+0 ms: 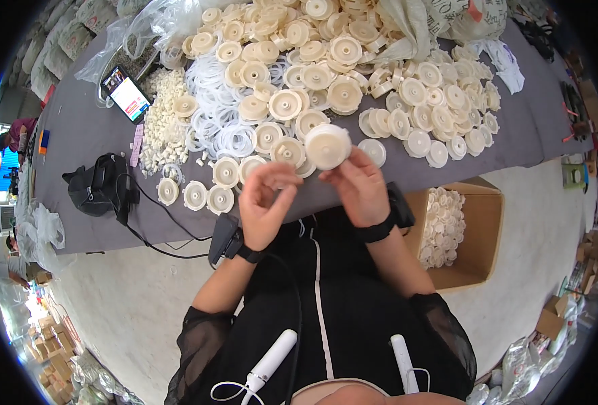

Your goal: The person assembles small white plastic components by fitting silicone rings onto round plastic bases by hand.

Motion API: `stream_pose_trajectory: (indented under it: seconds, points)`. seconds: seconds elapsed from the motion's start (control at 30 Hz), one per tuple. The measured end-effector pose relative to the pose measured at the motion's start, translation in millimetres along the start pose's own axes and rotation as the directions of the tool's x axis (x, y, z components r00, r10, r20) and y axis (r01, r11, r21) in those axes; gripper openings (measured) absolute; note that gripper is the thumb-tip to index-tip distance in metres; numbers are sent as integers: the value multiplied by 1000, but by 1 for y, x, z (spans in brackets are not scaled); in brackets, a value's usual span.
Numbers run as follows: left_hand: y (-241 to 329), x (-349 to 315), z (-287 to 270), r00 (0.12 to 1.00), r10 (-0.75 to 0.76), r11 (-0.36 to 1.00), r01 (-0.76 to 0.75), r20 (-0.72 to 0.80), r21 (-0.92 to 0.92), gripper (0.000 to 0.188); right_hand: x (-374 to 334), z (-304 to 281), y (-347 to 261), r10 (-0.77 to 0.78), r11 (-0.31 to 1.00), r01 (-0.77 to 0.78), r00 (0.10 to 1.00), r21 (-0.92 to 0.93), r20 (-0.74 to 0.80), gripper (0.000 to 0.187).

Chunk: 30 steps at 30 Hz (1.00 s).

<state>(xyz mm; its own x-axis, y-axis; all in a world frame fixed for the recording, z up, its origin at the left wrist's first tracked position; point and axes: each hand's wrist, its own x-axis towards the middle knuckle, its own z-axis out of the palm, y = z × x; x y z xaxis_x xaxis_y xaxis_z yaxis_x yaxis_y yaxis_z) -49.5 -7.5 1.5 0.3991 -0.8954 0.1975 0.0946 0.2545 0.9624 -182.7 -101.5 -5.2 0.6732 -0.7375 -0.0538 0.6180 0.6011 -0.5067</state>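
Cream-coloured and round, the disc [328,146] shows a broad, plain face inside a paler raised rim. It's up above the table [407,165], pinched at its lower edge between the thumb and fingers of the right hand [364,194]. Left of it, the left hand [264,208] is loosely curled, its thumb standing apart from the fingers. Beyond both hands, similar hubbed discs [286,105] lie heaped; translucent rings [235,138] spread past the left one.
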Motion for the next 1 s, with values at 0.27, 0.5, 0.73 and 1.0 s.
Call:
stream_pose_trajectory:
  seconds: [0.27, 0.5, 0.73, 1.0]
  points:
    - [-85, -70, -11, 635, -275, 327, -644, 722, 691, 31, 11, -23, -51, -404, 557, 170, 911, -813, -86, 22]
    - [-75, -65, -29, 399, -839, 192, -417, 369, 888, 18, 17, -40, -73, -374, 472, 85, 921, -877, -112, 23]
    - [6, -38, -8, 707, -348, 735, -203, 616, 647, 15, 48, -36, -93, -564, -533, 20, 736, -846, 373, 38]
    - [13, -8, 0, 951, -191, 859, 41, 244, 510, 17, 85, 1, -48, -238, -739, 238, 782, -630, 576, 42]
